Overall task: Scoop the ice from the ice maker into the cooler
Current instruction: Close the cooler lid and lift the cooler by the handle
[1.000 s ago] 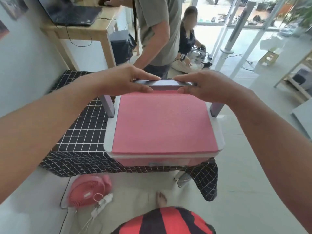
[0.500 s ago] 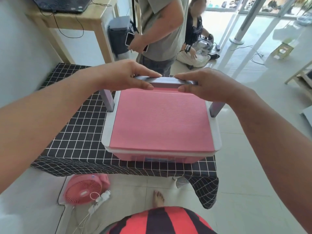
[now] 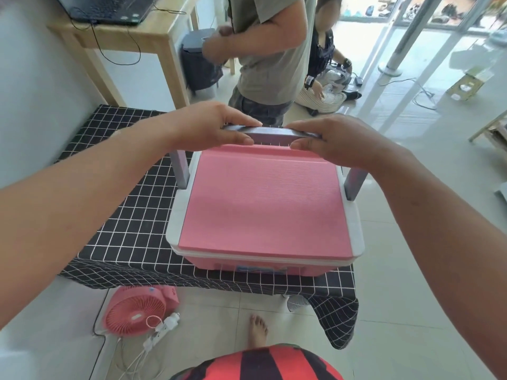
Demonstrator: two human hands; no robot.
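Head view: both hands (image 3: 211,127) (image 3: 337,141) grip cooler (image 3: 263,204) handle (image 3: 271,132).

Pink fan (image 3: 137,314), laptop (image 3: 109,8), checkered tablecloth (image 3: 131,204)

A low table draped in a black cloth with a white grid (image 3: 131,204) carries a pink plastic cooler with a closed lid and white rim (image 3: 263,209) at its right end; the cloth's left part lies bare.
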